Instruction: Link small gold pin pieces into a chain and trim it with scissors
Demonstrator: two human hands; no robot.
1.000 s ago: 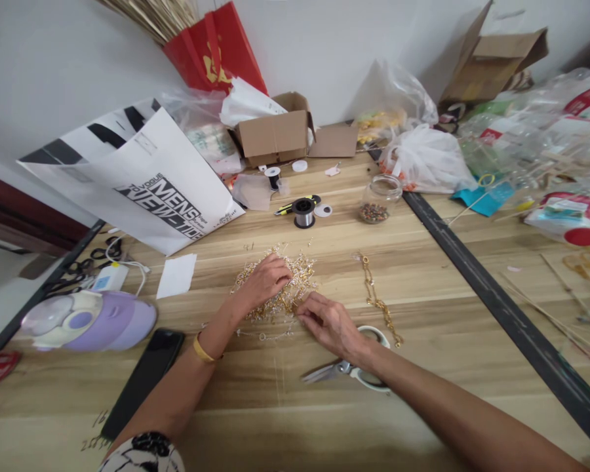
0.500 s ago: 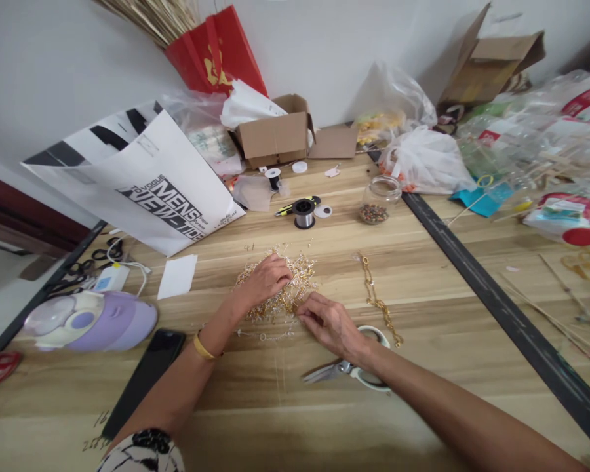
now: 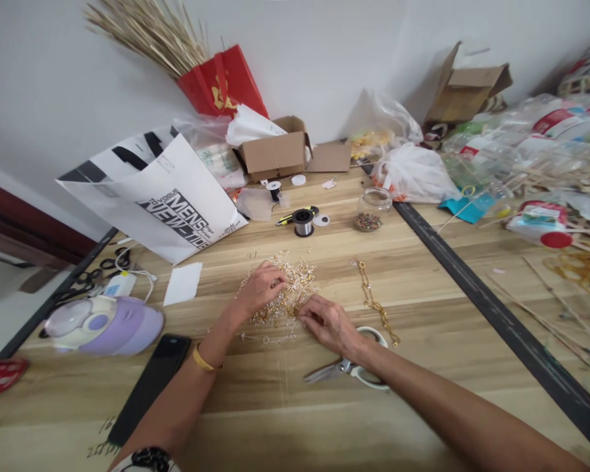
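A loose pile of small gold and clear beaded pieces lies on the wooden table. My left hand rests over the pile's left side with fingers curled together. At its lower right edge is my right hand, thumb and fingers pinched. Whatever either hand holds is too small or hidden to make out. A thin clear-and-silver chain lies just below the pile. Under my right wrist are scissors with pale handles, partly covered. To the right lies a gold chain.
Behind the pile are a wire spool, a dark thread spool and a glass jar of beads. A phone and a lilac bottle lie on the left. A white paper bag and cardboard box stand behind.
The camera view has tilted up slightly, so the table things sit a little differently in frame. My left hand has shifted slightly left over the pile; my right hand stays nearly in place, still pinched.
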